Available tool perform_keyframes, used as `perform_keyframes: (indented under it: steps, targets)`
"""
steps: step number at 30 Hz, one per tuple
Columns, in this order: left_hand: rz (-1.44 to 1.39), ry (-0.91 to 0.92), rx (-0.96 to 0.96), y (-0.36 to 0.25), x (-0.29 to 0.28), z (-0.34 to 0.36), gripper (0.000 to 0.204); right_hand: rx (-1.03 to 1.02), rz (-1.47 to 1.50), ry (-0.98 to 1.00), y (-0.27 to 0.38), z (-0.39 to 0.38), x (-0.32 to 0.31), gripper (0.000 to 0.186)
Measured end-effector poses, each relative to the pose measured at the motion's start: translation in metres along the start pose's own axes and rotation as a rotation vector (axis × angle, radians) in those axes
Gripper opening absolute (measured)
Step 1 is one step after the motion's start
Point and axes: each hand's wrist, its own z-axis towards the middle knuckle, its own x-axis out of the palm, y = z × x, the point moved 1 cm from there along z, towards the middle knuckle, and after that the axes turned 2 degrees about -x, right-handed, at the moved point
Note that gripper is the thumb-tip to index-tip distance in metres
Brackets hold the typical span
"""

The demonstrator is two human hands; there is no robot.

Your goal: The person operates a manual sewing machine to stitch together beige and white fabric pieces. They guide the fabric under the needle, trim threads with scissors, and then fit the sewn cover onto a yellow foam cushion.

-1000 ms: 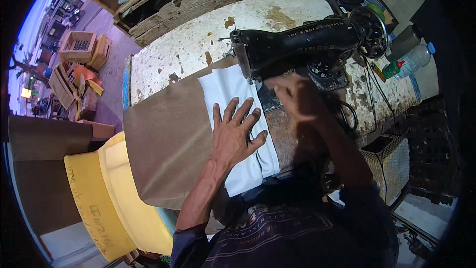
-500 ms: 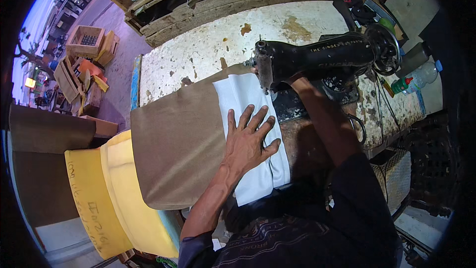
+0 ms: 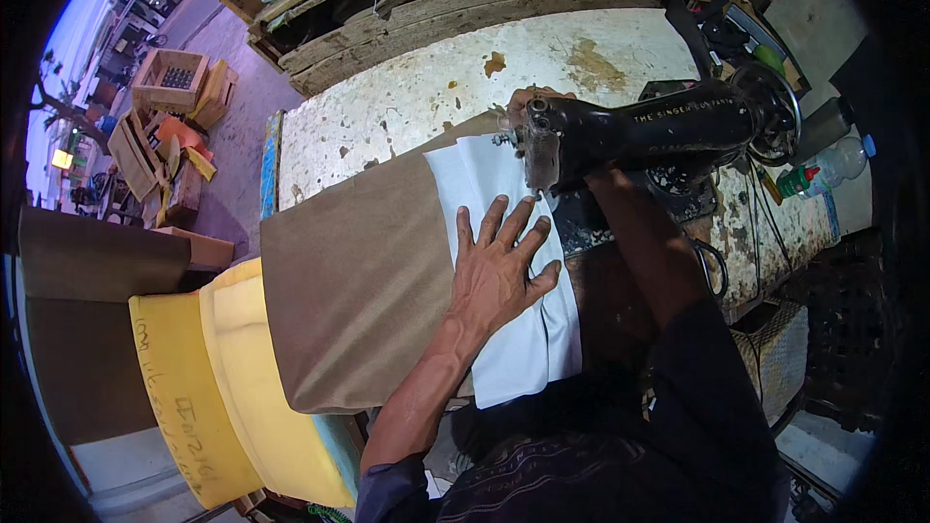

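My left hand [image 3: 499, 276] lies with fingers spread on a folded white fabric strip [image 3: 513, 358], which rests on a brown sheet [image 3: 358, 291] and runs to the needle end of a black sewing machine [image 3: 639, 131]. My right forearm [image 3: 644, 252] passes under the machine's arm. My right hand [image 3: 533, 97] shows partly behind the machine's head at the fabric's far end; most of it is hidden, and what it touches cannot be made out.
A worn white table [image 3: 387, 87] carries the machine. Plastic bottles [image 3: 833, 165], cables and a dark box [image 3: 727, 29] sit at the right. A wooden rack [image 3: 465, 0] stands behind, yellow foam pieces [image 3: 232, 378] at lower left, wooden crates [image 3: 174, 77] on the ground beyond.
My right hand has moved from beside the needle, under the machine's arm, to behind its head. My left hand and the fabric sit farther right in view, as does the whole scene.
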Motion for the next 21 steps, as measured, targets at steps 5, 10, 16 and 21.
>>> perform_keyframes:
  steps: [5, 10, 16, 21]
  targets:
    - [0.002, 0.005, -0.007, 0.004, 0.0, 0.009, 0.059, 0.012, -0.002, -0.009, -0.006, 0.017, 0.007, 0.022]
    - [0.004, -0.024, 0.009, 0.01, 0.0, 0.016, 0.058, 0.233, -0.057, 0.094, -0.01, 0.029, 0.016, 0.033]
    - [0.0, -0.087, 0.057, 0.016, 0.002, 0.022, 0.047, 0.287, -0.181, 0.06, -0.001, 0.041, 0.013, 0.024]
    - [0.019, -0.155, 0.096, 0.02, 0.004, 0.027, 0.041, 0.339, -0.07, 0.128, -0.007, 0.046, 0.014, 0.033]
